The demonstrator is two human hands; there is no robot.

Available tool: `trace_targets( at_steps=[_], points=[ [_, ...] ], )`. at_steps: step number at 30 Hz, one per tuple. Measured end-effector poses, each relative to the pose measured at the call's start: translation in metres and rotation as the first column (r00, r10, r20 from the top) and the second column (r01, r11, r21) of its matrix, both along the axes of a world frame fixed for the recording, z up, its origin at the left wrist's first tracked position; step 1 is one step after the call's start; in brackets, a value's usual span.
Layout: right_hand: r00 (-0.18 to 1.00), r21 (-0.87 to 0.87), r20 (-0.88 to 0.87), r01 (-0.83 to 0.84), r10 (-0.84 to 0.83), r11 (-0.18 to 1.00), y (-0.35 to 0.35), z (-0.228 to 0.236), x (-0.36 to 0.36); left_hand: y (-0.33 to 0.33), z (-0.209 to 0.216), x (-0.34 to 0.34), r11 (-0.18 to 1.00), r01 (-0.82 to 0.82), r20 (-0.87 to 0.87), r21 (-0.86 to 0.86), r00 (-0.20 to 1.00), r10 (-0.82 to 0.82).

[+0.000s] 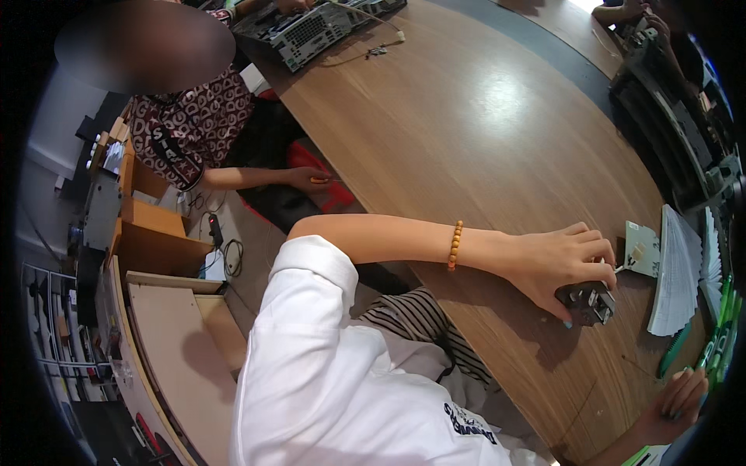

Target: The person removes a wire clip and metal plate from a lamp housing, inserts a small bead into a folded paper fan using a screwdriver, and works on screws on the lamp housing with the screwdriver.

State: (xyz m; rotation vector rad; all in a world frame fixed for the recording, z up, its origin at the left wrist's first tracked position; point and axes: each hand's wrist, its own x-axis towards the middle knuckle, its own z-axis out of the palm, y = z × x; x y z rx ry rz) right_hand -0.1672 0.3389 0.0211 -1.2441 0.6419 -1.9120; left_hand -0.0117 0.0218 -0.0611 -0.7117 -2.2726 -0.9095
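Left hand (556, 264): fingers curled over a small dark boxy component (587, 303), gripped on the wooden table (466, 140) just beside a pale circuit board (642, 248) and a finned metal block (678, 272). Right hand (674, 400): at lower edge, fingers together, flat near green-handled tools (719, 342). Component apart from board, apparently not yet fitted; judged mid-work.

Brown wood-grain table (466, 140), orange-beaded bracelet (455, 245)

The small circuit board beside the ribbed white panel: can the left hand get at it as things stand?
Probably yes. The left hand rests on a small black part just beside the circuit board, with bare wooden table between them and nothing blocking.
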Motion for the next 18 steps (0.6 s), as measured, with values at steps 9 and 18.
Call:
trace_targets(
  at_steps=[9,18],
  points=[
    [0.203,0.152,0.251,0.958,-0.946,0.245,-0.061,0.050,0.063,0.031,0.011,-0.021,0.997,0.068,0.075,0.038,0.995,-0.071],
    [0.919,-0.058,0.023,0.393,-0.393,0.918,-0.056,0.056,0.050,0.048,0.008,-0.030,0.974,0.222,0.182,0.043,0.957,-0.226]
  ],
)
